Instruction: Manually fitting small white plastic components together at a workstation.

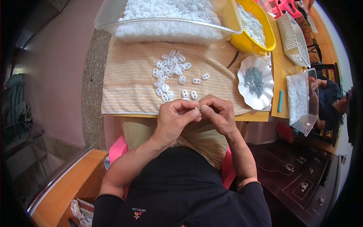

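My left hand (174,120) and my right hand (221,115) meet at the front edge of a striped towel (124,83), fingertips pinched together. Between them is a small white plastic piece (197,108), mostly covered by the fingers. It resembles the white oval two-hole plastic pieces (169,70) heaped loosely on the towel just beyond. A few separate ones, such as a two-hole piece (196,81), lie right of the heap. To the right, a white wavy-rimmed dish (244,96) contains many tiny grey-blue parts (253,81), too small to make out.
At the back stands a clear bin (101,23) full of white pieces, beside a yellow basin (267,47) of similar ones. Further right are a white perforated basket (293,39), a teal stick-like object (280,101) and a clear box (311,123) of white pieces. A dark strip (233,59) lies on the towel.
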Demonstrator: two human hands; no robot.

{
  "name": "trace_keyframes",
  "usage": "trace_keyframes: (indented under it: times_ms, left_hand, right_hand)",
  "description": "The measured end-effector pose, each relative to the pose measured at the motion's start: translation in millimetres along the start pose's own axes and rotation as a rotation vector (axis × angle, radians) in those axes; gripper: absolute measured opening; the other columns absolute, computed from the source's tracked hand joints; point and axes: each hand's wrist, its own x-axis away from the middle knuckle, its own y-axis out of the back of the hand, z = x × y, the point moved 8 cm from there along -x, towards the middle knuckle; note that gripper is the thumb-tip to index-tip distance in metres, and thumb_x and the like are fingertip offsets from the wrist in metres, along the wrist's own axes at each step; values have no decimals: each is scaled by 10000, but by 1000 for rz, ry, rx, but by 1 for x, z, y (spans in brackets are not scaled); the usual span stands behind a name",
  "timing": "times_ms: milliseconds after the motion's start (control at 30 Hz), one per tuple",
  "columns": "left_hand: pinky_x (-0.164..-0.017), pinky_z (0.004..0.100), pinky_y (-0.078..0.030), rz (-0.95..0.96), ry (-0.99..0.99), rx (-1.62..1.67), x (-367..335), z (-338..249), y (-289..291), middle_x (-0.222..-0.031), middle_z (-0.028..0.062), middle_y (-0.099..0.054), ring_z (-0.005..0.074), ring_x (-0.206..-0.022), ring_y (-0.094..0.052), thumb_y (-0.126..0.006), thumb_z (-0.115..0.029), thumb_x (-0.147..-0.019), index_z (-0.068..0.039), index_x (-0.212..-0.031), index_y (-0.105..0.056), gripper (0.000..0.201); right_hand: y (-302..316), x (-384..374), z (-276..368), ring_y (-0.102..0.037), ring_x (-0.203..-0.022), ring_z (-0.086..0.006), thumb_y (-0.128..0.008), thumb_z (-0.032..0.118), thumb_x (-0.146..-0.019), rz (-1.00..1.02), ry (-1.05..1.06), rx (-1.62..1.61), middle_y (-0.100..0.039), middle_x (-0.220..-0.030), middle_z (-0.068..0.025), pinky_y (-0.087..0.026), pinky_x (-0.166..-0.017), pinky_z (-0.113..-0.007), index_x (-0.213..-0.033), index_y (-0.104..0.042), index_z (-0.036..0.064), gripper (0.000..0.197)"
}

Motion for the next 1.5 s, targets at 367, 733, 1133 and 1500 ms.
trace_keyframes:
  times_ms: [367, 733, 1133, 1500]
  left_hand:
    - [-735, 221, -535, 13, 3, 61, -1, -7, -4, -903, 77, -670, 103, -783, -642, -662, -37, -872, 38, -1043, -631, 189]
    - [-745, 231, -543, 11, 15, 91, -1, -4, -2, -909, 81, -668, 109, -781, -644, -657, -17, -869, 37, -1040, -628, 182]
    - [-748, 234, -537, 41, -7, 53, 1, -3, -6, -895, 82, -668, 111, -784, -639, -658, -29, -875, 42, -1017, -632, 162]
    - [-746, 232, -538, 24, -10, 9, 2, -3, -5, -899, 83, -674, 109, -791, -643, -649, -27, -880, 46, -1026, -629, 165]
  right_hand:
    - [3, -1, 3, -584, -821, -94, -574, 38, -931, -38, -3, 19, -627, -924, -62, -475, -744, -225, -965, -632, -54, 114]
    - [3, -1, 6, -584, -804, -81, -603, 53, -915, -40, 19, 92, -633, -890, -47, -483, -718, -217, -943, -632, -45, 106]
    - [0, 0, 13, -594, -734, -63, -597, 87, -925, -5, -22, 109, -621, -796, -14, -481, -656, -204, -893, -612, -23, 115]
    - [1, 1, 9, -597, -730, -84, -579, 92, -944, 33, -30, 151, -608, -801, -37, -493, -657, -208, -886, -599, -42, 147]
